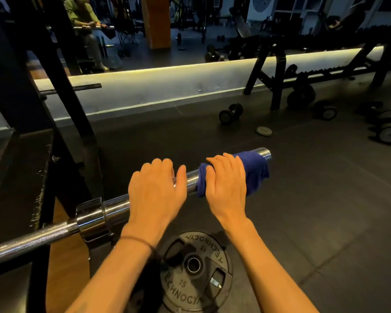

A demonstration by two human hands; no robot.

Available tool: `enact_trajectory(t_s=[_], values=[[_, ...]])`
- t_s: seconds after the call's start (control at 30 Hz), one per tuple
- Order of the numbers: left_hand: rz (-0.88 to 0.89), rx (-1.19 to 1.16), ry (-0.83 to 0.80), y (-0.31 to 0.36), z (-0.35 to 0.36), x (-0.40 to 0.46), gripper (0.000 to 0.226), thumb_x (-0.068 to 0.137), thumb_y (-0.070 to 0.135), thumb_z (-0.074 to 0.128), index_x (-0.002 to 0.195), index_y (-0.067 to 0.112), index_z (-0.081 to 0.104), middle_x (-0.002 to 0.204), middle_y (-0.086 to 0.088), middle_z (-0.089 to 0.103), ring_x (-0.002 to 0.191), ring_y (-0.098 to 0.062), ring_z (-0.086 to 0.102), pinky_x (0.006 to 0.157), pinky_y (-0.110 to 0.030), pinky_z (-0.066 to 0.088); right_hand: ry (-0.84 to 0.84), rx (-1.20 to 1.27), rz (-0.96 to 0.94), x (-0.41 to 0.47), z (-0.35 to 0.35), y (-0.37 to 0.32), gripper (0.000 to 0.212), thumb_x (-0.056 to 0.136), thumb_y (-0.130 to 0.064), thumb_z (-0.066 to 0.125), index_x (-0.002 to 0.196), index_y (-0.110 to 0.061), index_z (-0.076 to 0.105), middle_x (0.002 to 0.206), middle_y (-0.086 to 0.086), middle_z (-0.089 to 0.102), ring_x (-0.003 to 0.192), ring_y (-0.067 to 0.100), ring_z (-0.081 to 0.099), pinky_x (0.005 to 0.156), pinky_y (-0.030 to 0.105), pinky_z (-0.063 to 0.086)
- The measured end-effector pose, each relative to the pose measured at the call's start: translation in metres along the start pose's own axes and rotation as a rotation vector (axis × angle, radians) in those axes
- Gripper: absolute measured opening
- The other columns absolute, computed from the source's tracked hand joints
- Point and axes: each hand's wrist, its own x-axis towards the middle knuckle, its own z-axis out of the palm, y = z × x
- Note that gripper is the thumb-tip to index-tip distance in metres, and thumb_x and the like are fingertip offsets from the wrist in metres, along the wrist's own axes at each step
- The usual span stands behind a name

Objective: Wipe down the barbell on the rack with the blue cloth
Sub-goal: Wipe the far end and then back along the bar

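A chrome barbell (113,207) lies across the black rack (61,123), its bare sleeve running up to the right. The blue cloth (256,169) is wrapped around the sleeve close to its end. My right hand (227,181) presses down over the cloth, fingers curled around cloth and sleeve. My left hand (156,190) rests on top of the sleeve just left of the cloth, fingers slightly spread and draped over the bar, not clearly gripping. The sleeve's tip (265,153) pokes out past the cloth.
A black 15 weight plate (199,272) lies flat on the rubber floor under my wrists. Dumbbells (230,114) and a small plate (263,131) are scattered to the right, beside a dumbbell rack (278,71). A mirror wall runs behind.
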Motion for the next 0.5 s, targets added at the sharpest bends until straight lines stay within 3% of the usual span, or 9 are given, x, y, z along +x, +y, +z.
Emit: enact_trajectory(t_s=[0.1, 0.2, 0.27, 0.37, 0.43, 0.5], values=[[-0.045, 0.115, -0.311, 0.002, 0.023, 0.038, 0.036, 0.101, 0.046, 0.037, 0.092, 0.018, 0.058, 0.084, 0.000, 0.056, 0.074, -0.019, 0.053, 0.064, -0.034, 0.040, -0.005, 0.031, -0.041, -0.005, -0.003, -0.001, 0.034, 0.101, -0.029, 0.039, 0.115, -0.012, 0.064, 0.117, 0.004, 0.065, 0.122, 0.024, 0.053, 0.116, 0.047, 0.031], [0.031, 0.028, -0.838, -0.008, 0.051, 0.062, 0.039, 0.098, 0.052, 0.035, 0.122, 0.026, 0.053, 0.093, -0.003, 0.057, 0.080, -0.020, 0.058, 0.070, -0.037, 0.044, -0.024, 0.029, -0.054, -0.008, -0.002, 0.000, 0.035, 0.102, -0.030, 0.038, 0.121, -0.012, 0.061, 0.123, 0.005, 0.063, 0.127, 0.024, 0.051, 0.118, 0.047, 0.029], [0.001, -0.098, -0.970, -0.010, 0.051, 0.066, 0.044, 0.098, 0.058, 0.028, 0.124, 0.031, 0.050, 0.091, -0.004, 0.060, 0.078, -0.019, 0.062, 0.070, -0.035, 0.045, -0.046, 0.013, -0.069, -0.008, -0.003, 0.005, 0.037, 0.103, -0.032, 0.038, 0.125, -0.012, 0.060, 0.127, 0.004, 0.062, 0.130, 0.024, 0.050, 0.119, 0.046, 0.028], [0.125, 0.010, -0.866, -0.005, 0.037, 0.055, 0.038, 0.100, 0.048, 0.033, 0.130, 0.030, 0.049, 0.087, -0.001, 0.058, 0.073, -0.019, 0.058, 0.066, -0.036, 0.044, -0.120, -0.048, -0.212, -0.003, -0.014, 0.024, 0.042, 0.103, -0.036, 0.040, 0.133, -0.013, 0.059, 0.133, 0.004, 0.060, 0.131, 0.023, 0.049, 0.116, 0.043, 0.031], [0.201, 0.179, -0.669, 0.002, 0.024, 0.040, 0.040, 0.102, 0.038, 0.035, 0.139, 0.027, 0.045, 0.085, -0.003, 0.050, 0.067, -0.022, 0.048, 0.058, -0.035, 0.035, -0.150, -0.102, -0.265, 0.005, -0.023, 0.046, 0.047, 0.103, -0.039, 0.041, 0.137, -0.013, 0.059, 0.136, 0.006, 0.059, 0.132, 0.025, 0.048, 0.114, 0.042, 0.033], [0.268, 0.296, -0.416, 0.008, 0.016, 0.025, 0.044, 0.106, 0.032, 0.019, 0.145, 0.024, 0.039, 0.077, -0.003, 0.048, 0.059, -0.022, 0.046, 0.051, -0.033, 0.029, -0.131, -0.122, -0.204, 0.020, -0.027, 0.064, 0.049, 0.102, -0.040, 0.039, 0.136, -0.011, 0.060, 0.133, 0.007, 0.062, 0.131, 0.029, 0.050, 0.113, 0.043, 0.034]])
